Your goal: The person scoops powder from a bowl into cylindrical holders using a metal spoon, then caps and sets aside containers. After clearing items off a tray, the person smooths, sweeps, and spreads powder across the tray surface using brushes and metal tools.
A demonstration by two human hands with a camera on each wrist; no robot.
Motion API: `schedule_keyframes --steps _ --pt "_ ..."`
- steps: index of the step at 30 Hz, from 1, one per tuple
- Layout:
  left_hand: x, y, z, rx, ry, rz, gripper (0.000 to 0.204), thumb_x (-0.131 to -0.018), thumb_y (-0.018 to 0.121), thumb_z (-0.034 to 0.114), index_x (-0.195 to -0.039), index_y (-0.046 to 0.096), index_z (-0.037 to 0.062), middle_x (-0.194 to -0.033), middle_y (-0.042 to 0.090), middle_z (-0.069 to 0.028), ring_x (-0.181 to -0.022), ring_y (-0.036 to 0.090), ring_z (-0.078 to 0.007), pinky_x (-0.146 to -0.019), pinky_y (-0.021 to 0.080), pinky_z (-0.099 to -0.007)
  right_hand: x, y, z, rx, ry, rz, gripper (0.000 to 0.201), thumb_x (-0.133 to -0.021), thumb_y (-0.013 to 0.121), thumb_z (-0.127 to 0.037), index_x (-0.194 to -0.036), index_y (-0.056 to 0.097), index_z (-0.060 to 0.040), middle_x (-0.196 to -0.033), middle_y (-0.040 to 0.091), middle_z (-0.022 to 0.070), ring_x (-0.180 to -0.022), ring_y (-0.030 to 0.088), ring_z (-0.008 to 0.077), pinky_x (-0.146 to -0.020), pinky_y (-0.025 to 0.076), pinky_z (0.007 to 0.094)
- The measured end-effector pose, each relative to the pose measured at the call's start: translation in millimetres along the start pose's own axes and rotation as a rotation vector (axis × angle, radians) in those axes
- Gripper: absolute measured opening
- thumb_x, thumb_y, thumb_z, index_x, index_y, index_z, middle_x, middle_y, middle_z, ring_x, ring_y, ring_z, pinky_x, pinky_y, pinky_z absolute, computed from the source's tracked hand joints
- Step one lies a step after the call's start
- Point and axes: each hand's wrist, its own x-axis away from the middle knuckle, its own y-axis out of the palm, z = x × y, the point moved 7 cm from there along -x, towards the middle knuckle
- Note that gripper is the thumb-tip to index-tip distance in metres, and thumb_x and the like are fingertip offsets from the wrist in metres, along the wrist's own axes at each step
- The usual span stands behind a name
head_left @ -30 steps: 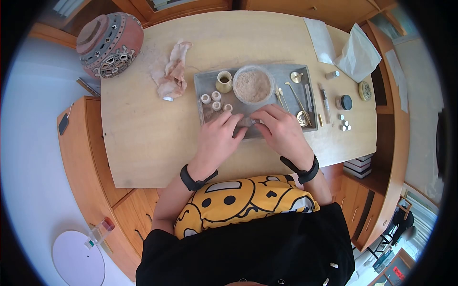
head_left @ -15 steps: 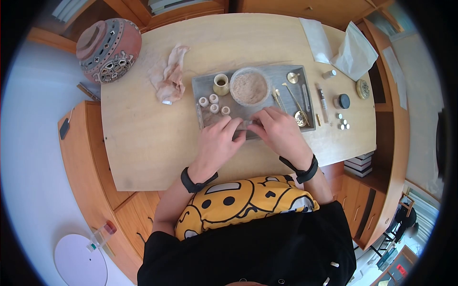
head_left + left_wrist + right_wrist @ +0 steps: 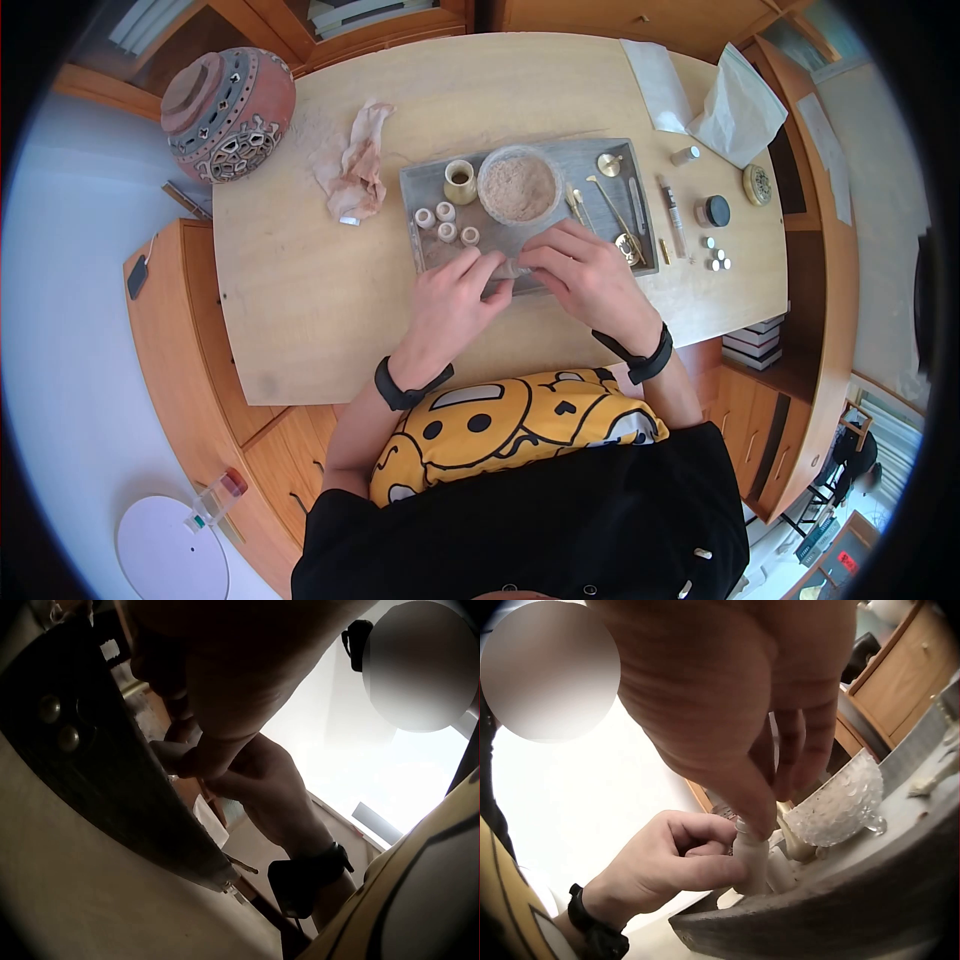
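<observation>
Head view: over the near side of the tray (image 3: 425, 180), the left hand (image 3: 455, 300) grips a small bottle (image 3: 512, 268); the right hand (image 3: 590, 275) pinches its top. Left wrist view: dim fingers meet beside the tray. Right wrist view: left fingers curl round the bottle.

A small, pale bottle (image 3: 751, 862) with a narrow neck was held between the left hand (image 3: 452, 300) and the right hand (image 3: 592, 278), over the tray's (image 3: 418, 210) near side. Fingers partly hid its body and top.
</observation>
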Motion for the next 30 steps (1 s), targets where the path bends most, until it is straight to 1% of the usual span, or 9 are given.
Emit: schedule_keyframes --steps 7,9,12,16,18,19,21,25,30 --pt "1 -2 2 -0.002 0.021 0.009 0.025 -0.074 0.075 0.016 -0.096 0.066 0.0092 -0.079 0.058 -0.0044 -0.059 0.062 -0.0243 -0.052 0.051 -0.0342 0 -1 7 -0.040 0.093 -0.059 0.018 -0.077 0.075 -0.015 -0.090 0.066 -0.0061 -0.088 0.065 0.0070 -0.081 0.064 0.0260 -0.068 0.054 0.0362" --pt "1 -3 6 -0.033 0.034 0.010 0.025 -0.074 0.075 0.015 -0.097 0.066 0.0094 -0.079 0.058 -0.0042 -0.058 0.062 -0.0241 -0.052 0.050 -0.0343 4 10 13 0.101 0.121 -0.137 0.021 -0.081 0.074 -0.023 -0.087 0.065 -0.0040 -0.085 0.065 0.0105 -0.076 0.065 0.0275 -0.065 0.054 0.0374" --pt "3 0 5 -0.054 0.002 -0.010 0.026 -0.071 0.079 0.015 -0.094 0.069 0.0095 -0.077 0.058 -0.0031 -0.061 0.062 -0.0222 -0.052 0.049 -0.0331 8 18 17 0.177 0.196 -0.207 0.024 -0.081 0.075 -0.023 -0.086 0.063 -0.0033 -0.080 0.063 0.0095 -0.074 0.063 0.0299 -0.064 0.050 0.0386" --pt "4 1 0 -0.010 -0.014 -0.001 0.026 -0.071 0.079 0.014 -0.095 0.069 0.0095 -0.077 0.058 -0.0035 -0.061 0.062 -0.0227 -0.053 0.051 -0.0335 3 1 10 0.135 0.255 -0.077 0.024 -0.082 0.074 -0.022 -0.091 0.061 -0.0040 -0.080 0.063 0.0092 -0.072 0.063 0.0309 -0.063 0.050 0.0398" --pt "3 0 2 -0.009 0.023 0.033 0.027 -0.073 0.075 0.015 -0.098 0.066 0.0093 -0.077 0.056 -0.0042 -0.059 0.062 -0.0234 -0.051 0.050 -0.0338 2 0 3 0.059 0.102 -0.073 0.032 -0.084 0.071 -0.033 -0.096 0.061 -0.0048 -0.077 0.062 0.0108 -0.070 0.065 0.0303 -0.060 0.052 0.0398" --pt "3 0 2 -0.008 0.027 0.032 0.027 -0.073 0.075 0.015 -0.098 0.066 0.0093 -0.077 0.056 -0.0042 -0.059 0.062 -0.0234 -0.051 0.050 -0.0338 3 1 4 0.061 0.104 -0.071 0.032 -0.084 0.071 -0.033 -0.096 0.061 -0.0048 -0.077 0.062 0.0108 -0.070 0.065 0.0303 -0.060 0.052 0.0398" --pt "2 -1 3 -0.014 0.035 0.026 0.029 -0.072 0.076 0.015 -0.099 0.066 0.0091 -0.078 0.056 -0.0041 -0.060 0.062 -0.0232 -0.052 0.050 -0.0337 6 8 7 0.050 0.112 -0.102 0.027 -0.083 0.073 -0.025 -0.095 0.061 -0.0047 -0.082 0.062 0.0097 -0.072 0.064 0.0311 -0.062 0.051 0.0397" --pt "3 -4 7 -0.060 0.046 0.029 0.029 -0.072 0.076 0.015 -0.098 0.066 0.0092 -0.077 0.056 -0.0039 -0.060 0.062 -0.0229 -0.053 0.050 -0.0335 9 13 8 0.134 0.154 -0.140 0.027 -0.081 0.075 -0.024 -0.093 0.061 -0.0043 -0.084 0.062 0.0103 -0.073 0.064 0.0310 -0.061 0.051 0.0397" --pt "3 -3 5 -0.042 0.030 0.021 0.029 -0.072 0.076 0.015 -0.098 0.066 0.0094 -0.077 0.056 -0.0039 -0.060 0.062 -0.0226 -0.052 0.050 -0.0330 -1 -1 -4 0.100 0.178 -0.033 0.025 -0.083 0.072 -0.026 -0.083 0.060 -0.0043 -0.083 0.060 0.0108 -0.076 0.066 0.0285 -0.061 0.053 0.0378"
